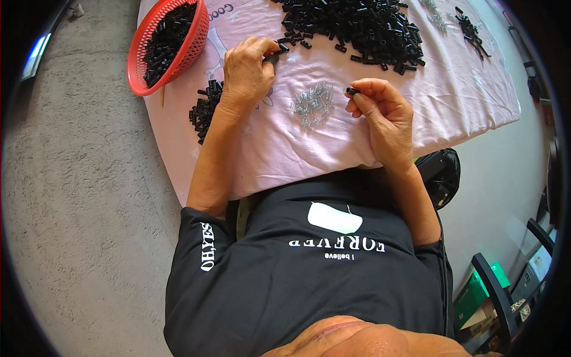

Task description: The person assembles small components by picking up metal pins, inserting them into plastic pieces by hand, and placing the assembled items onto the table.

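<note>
My right hand [385, 116] pinches a small black tubular piece [352, 91] between thumb and fingertips, just above the cloth. To the left, my left hand [247, 71] has its fingers curled in a pinch, with a dark piece [271, 59] partly showing under them. Its fingertips are beside a few loose black pieces [284, 47] at the edge of a big pile of black tubular pieces [363, 33]. Between the hands lies a small heap of shiny, silvery or clear little parts [313, 104], too fine to make out exactly.
A red plastic basket [199, 44] full of black pieces stands at the table's left edge. Near my left forearm lies a smaller black heap [205, 113]. More black pieces [471, 35] and shiny parts [435, 16] lie far right on the pink cloth [458, 107]. A dark bag [441, 175] sits below the table edge.
</note>
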The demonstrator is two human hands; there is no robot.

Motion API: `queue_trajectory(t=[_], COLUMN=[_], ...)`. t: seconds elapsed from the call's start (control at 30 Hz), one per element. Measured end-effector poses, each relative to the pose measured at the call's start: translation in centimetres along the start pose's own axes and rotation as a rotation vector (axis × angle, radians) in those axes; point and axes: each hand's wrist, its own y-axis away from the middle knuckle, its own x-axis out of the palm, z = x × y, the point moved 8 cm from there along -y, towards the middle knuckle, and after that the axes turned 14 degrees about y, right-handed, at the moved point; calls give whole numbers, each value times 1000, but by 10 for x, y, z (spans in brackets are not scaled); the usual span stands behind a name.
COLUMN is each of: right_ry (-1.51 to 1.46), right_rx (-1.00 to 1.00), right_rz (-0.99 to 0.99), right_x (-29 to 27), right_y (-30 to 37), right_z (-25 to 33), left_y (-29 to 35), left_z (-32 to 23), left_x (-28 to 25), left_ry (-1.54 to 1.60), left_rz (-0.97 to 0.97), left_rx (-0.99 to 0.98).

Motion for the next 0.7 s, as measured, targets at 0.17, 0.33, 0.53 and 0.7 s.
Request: queue_trajectory(t=[0.17,0.33,0.53,0.7], right_ry=[-10,-7,-22,-5], right_rx=[-16,-13,-14,-11], right_rz=[9,-11,-15,-21], right_x=[-1,-1,-2,-3], right_y=[1,1,-1,0], right_z=[-1,0,-2,-2], left_y=[-1,6,8,19], left_z=[-10,-51,-39,-52], left_x=[5,2,-3,3], left_ry=[-12,58,79,254], left_rz=[34,56,52,198], left_rx=[51,122,31,30])
